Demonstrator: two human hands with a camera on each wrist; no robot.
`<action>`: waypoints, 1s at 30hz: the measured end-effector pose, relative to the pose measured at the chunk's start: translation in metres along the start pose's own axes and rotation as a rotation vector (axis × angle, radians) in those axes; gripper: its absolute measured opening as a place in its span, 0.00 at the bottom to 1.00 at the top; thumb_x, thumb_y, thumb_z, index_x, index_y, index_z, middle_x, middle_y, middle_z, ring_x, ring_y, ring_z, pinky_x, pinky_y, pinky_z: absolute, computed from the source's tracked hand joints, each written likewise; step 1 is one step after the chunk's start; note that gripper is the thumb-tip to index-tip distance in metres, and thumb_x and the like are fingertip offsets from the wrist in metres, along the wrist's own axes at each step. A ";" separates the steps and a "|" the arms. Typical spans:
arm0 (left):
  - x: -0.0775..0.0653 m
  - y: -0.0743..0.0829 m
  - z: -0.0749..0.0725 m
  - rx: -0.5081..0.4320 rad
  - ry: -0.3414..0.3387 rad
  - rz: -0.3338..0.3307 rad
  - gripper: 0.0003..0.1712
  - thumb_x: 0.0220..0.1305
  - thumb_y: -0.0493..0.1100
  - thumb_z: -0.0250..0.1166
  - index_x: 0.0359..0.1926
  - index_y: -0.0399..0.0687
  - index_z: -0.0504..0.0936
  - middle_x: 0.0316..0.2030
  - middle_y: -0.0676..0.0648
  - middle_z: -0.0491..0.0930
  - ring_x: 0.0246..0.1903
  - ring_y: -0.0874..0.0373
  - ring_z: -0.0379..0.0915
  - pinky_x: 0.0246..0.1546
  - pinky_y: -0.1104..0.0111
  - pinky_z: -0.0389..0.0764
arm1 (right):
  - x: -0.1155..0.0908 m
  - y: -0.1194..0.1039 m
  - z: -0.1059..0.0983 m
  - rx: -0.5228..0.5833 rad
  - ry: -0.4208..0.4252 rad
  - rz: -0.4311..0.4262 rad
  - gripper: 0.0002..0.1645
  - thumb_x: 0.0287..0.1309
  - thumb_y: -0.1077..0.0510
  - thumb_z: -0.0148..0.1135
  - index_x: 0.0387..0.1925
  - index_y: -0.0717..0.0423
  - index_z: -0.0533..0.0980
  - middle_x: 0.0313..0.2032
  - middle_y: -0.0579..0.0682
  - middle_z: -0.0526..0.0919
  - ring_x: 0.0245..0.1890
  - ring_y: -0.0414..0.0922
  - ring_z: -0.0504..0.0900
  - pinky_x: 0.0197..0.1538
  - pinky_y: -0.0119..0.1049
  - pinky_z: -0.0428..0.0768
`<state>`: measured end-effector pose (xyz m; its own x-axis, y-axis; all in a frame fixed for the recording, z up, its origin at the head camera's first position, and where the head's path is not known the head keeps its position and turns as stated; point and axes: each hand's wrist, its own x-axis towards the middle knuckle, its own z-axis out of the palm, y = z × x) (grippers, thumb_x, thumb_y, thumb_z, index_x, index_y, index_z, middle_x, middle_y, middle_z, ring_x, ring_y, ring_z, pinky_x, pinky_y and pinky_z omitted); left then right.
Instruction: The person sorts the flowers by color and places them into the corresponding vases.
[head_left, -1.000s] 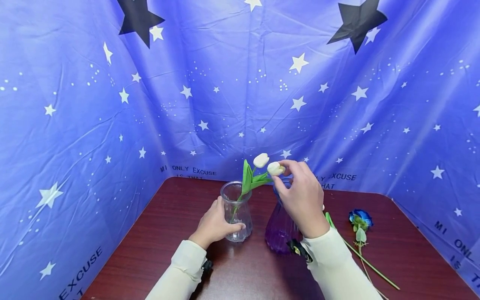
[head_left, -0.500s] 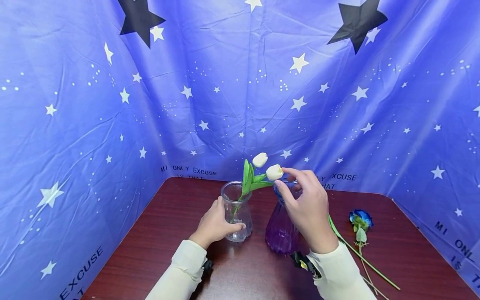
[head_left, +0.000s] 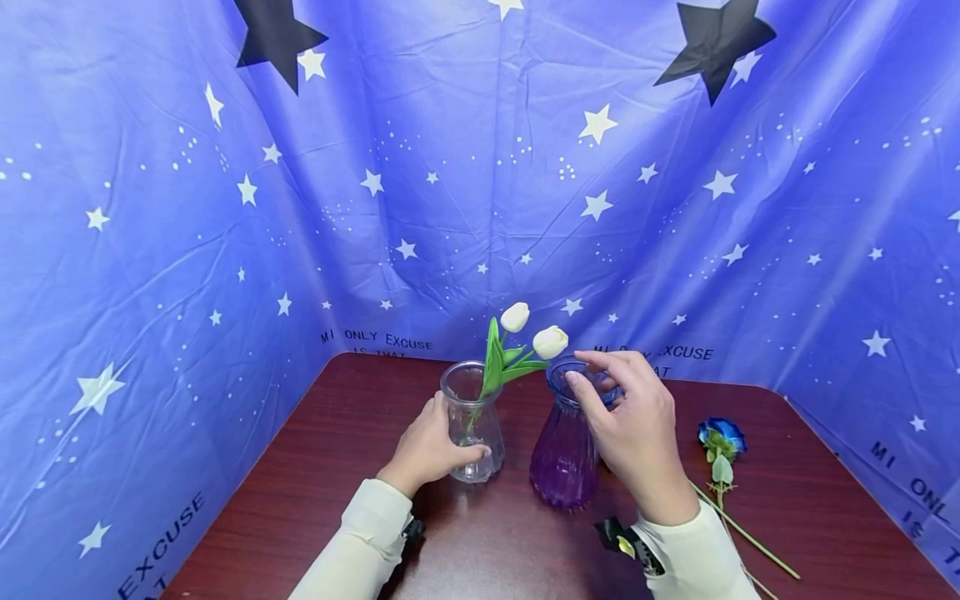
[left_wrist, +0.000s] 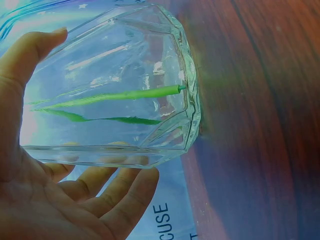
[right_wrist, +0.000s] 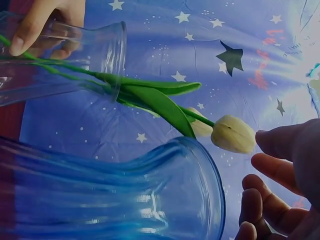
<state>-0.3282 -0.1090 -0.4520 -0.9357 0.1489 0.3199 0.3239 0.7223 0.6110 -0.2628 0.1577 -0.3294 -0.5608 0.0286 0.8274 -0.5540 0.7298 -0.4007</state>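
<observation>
My left hand (head_left: 423, 446) grips a clear glass vase (head_left: 480, 429) around its side, with thumb and fingers on opposite walls. Two white tulips (head_left: 551, 342) with green leaves stand in that vase, leaning right; one green stem (left_wrist: 135, 94) reaches down near the glass bottom. Just right of it stands a second vase (head_left: 564, 458), blue at the rim and purple below. Over that rim hovers my right hand (head_left: 637, 425), fingers loosely bent and holding nothing. In the right wrist view, its fingertips are close to the nearer tulip head.
A blue rose (head_left: 722, 437) lies on the right of the dark red wooden table (head_left: 300, 500), beside another green stem (head_left: 757, 542) partly hidden by the right arm. A blue star-patterned cloth (head_left: 450, 208) surrounds the table at the back and sides.
My right hand has let go of the nearer tulip head and moved right and down, over the second vase's rim. The left hand stays on the clear vase.
</observation>
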 end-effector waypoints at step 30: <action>-0.001 -0.001 -0.001 -0.007 -0.011 -0.015 0.55 0.42 0.68 0.81 0.65 0.49 0.67 0.51 0.47 0.76 0.51 0.51 0.78 0.51 0.53 0.82 | -0.003 0.035 -0.039 -0.027 0.042 0.154 0.06 0.61 0.55 0.74 0.41 0.45 0.89 0.36 0.40 0.83 0.31 0.27 0.75 0.35 0.18 0.72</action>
<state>-0.3273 -0.1109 -0.4521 -0.9419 0.1455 0.3026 0.3106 0.7200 0.6206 -0.2566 0.2094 -0.3302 -0.6114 0.1695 0.7729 -0.4461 0.7329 -0.5136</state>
